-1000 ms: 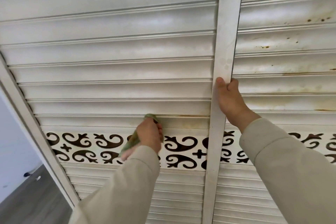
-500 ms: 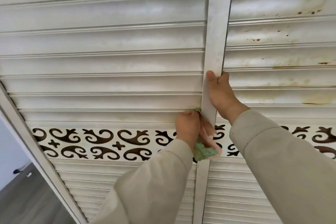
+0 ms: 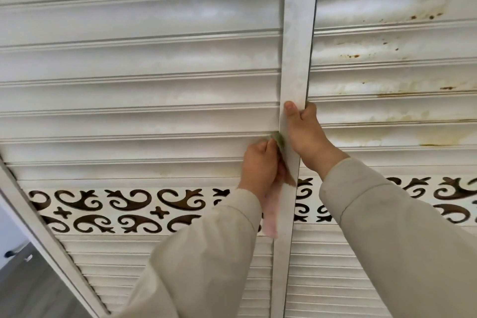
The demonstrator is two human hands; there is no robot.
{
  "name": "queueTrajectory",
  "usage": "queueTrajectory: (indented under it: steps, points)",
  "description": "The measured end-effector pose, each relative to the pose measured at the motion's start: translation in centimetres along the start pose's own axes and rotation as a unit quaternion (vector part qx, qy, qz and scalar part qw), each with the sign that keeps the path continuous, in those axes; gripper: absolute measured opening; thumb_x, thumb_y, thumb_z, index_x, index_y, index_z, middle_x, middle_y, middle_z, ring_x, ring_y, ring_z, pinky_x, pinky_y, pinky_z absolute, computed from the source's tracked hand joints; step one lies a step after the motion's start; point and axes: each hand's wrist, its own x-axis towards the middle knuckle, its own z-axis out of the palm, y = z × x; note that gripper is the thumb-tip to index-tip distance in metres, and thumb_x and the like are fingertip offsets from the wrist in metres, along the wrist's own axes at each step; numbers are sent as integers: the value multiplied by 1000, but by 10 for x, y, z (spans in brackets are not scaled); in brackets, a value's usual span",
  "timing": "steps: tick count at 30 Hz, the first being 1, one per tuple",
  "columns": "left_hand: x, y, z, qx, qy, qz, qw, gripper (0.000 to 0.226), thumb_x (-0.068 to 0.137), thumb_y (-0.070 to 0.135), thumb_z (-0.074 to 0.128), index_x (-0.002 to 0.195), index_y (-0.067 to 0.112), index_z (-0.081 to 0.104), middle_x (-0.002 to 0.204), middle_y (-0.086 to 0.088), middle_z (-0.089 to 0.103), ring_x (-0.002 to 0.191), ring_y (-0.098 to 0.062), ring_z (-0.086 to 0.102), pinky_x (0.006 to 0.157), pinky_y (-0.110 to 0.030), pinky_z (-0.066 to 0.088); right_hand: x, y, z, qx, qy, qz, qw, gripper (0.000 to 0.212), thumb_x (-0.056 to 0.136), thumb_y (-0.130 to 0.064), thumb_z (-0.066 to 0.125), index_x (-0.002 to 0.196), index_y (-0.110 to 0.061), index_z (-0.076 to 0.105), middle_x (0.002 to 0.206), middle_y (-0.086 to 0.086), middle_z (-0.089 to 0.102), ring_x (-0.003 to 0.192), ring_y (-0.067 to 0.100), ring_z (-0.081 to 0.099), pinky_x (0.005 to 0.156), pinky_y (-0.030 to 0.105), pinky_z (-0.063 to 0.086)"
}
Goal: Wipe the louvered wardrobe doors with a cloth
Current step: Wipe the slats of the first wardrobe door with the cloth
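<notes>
White louvered wardrobe doors fill the view, the left door (image 3: 134,121) and the right door (image 3: 392,111) meeting at a vertical stile (image 3: 296,33). My left hand (image 3: 260,168) grips a green and pink cloth (image 3: 280,141) and presses it against a slat's right end, beside the stile. The cloth's pink tail (image 3: 269,217) hangs below my wrist. My right hand (image 3: 307,134) grips the stile's edge, thumb on its front face.
Brown rust-like spots and yellow stains mark the right door's slats (image 3: 423,17). A cut-out scroll band (image 3: 129,210) crosses both doors below my hands. The left door's frame edge (image 3: 38,230) runs diagonally at lower left, with grey floor (image 3: 28,289) beyond.
My left hand slid the cloth rightward along the slat from mid-door to the stile, then slightly up. My right hand kept its grip on the stile.
</notes>
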Motion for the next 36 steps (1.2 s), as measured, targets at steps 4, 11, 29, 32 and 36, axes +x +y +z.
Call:
queueTrajectory:
  steps: [4, 11, 29, 32, 36]
  points:
    - [-1, -27, 1, 66, 60, -23, 996, 58, 98, 35, 57, 47, 14, 38, 40, 7, 33, 46, -18, 32, 52, -28, 32, 1, 2, 0, -1, -11, 5, 1000, 42, 103, -47, 42, 132, -17, 33, 102, -8, 54, 88, 5, 52, 76, 27, 42]
    - [-17, -25, 5, 104, 110, -150, 977, 62, 85, 70, 52, 58, 15, 61, 63, 1, 63, 64, -22, 61, 61, -28, 45, -3, 0, -1, -9, -12, 2, 1000, 44, 103, -47, 42, 133, -17, 32, 102, -8, 54, 89, 5, 53, 83, 29, 41]
    - [3, 59, 5, -97, 21, 46, 994, 45, 99, 32, 61, 64, 3, 61, 50, -7, 56, 41, -12, 50, 47, -20, 44, -1, -7, -5, 75, 0, 75, 994, 46, 106, -48, 28, 130, -14, 48, 94, -2, 60, 89, 14, 59, 73, 26, 46]
    - [1, 16, 3, -7, 3, 25, 1000, 55, 95, 42, 64, 60, -1, 62, 48, -8, 60, 43, -16, 52, 52, -27, 48, 2, -5, -6, 63, -6, 75, 995, 49, 106, -52, 24, 138, -19, 40, 111, -2, 56, 105, 17, 54, 90, 31, 42]
    - [-3, -8, 6, 180, 35, 38, 982, 70, 89, 70, 49, 59, 9, 61, 53, -5, 63, 54, -23, 61, 58, -34, 53, 0, -3, -5, 64, -14, 71, 995, 46, 105, -53, 24, 140, -25, 37, 115, -5, 53, 111, 17, 50, 94, 31, 38]
